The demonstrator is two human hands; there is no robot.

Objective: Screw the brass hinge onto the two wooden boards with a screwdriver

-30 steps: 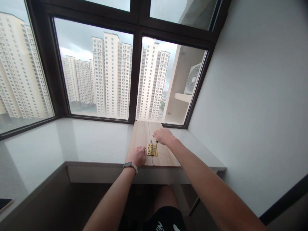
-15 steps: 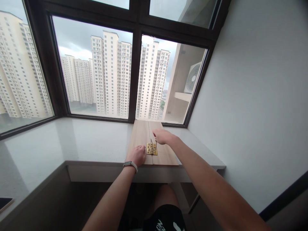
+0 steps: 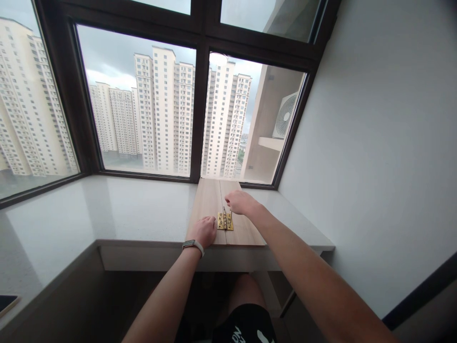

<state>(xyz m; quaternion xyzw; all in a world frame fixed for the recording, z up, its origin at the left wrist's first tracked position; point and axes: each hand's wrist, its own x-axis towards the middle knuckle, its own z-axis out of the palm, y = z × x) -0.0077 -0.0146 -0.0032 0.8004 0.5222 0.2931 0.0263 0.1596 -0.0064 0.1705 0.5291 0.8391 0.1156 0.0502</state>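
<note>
Two light wooden boards lie side by side on the white sill. A brass hinge sits across their seam near the front edge. My left hand, with a watch band on the wrist, rests flat on the left board and touches the hinge's left leaf. Directly above the hinge, my right hand has its fingers closed on the top of a thin tool that stands upright on the hinge's right leaf.
The white sill runs left along dark-framed windows. A white wall closes the right side. Below the sill's front edge are my knees in black shorts. A dark flat object shows at the far left edge.
My right hand has shifted slightly left and farther over the hinge, still on the thin tool. My left hand has stayed in place.
</note>
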